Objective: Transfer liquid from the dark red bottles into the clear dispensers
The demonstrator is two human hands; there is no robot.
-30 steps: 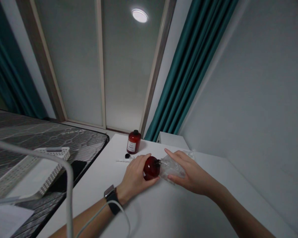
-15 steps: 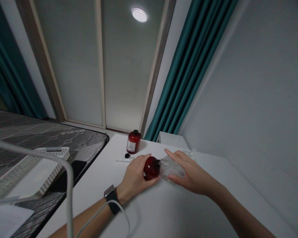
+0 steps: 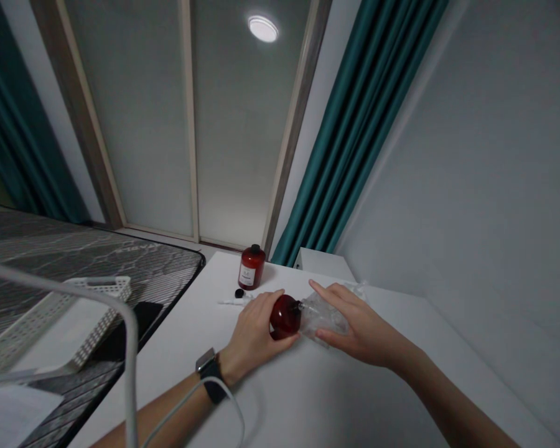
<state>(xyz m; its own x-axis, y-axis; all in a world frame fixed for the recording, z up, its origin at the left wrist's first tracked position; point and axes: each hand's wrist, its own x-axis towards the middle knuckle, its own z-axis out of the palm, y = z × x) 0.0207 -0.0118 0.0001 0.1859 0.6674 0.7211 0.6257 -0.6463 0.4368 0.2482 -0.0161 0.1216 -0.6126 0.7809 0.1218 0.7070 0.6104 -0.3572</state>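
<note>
"While the left hand [image 3: 256, 326] curls around a glossy, dark-red, rounded bottle [image 3: 285, 314], what's the right doing?"

"The right hand [image 3: 357, 326] lies over a crumpled clear plastic bag [image 3: 324, 318] at the bottle's three o'clock, thumb and forefinger spread; whether its hidden fingers grip, I can't tell."

"Where's the bottle exactly?"

"At the white desk [image 3: 308, 398], tipped, its dark neck toward three o'clock, meeting the bag."

"Anything nearby?"

"A white-labelled red bottle with a black top [image 3: 251, 272] stands upright at eleven; a small round black object [image 3: 239, 293] lies toward ten."
</note>
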